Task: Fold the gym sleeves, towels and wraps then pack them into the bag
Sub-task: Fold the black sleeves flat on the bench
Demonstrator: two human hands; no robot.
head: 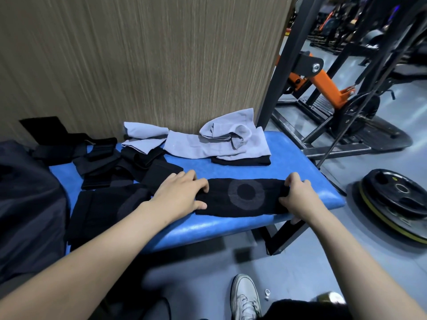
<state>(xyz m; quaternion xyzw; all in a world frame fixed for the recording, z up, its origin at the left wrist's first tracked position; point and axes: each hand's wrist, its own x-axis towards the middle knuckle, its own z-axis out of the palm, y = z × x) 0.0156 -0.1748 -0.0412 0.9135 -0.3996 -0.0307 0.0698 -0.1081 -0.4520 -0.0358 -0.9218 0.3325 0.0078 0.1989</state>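
A black knee sleeve (242, 197) with a grey ring on it lies flat across the front of the blue bench (208, 229). My left hand (182, 192) presses on its left end, fingers spread over the fabric. My right hand (298, 197) pinches its right end at the bench edge. Another black sleeve (101, 211) lies to the left. A heap of black wraps (104, 158) sits behind it. Crumpled light grey towels (208, 139) lie at the back over a folded black piece (240, 160). The dark bag (25, 204) stands at the far left.
A wood-grain wall (138, 54) backs the bench. A black and orange gym machine (323, 84) stands to the right. Weight plates (397, 199) lie on the grey floor beside the bench. My white shoe (245, 296) is below.
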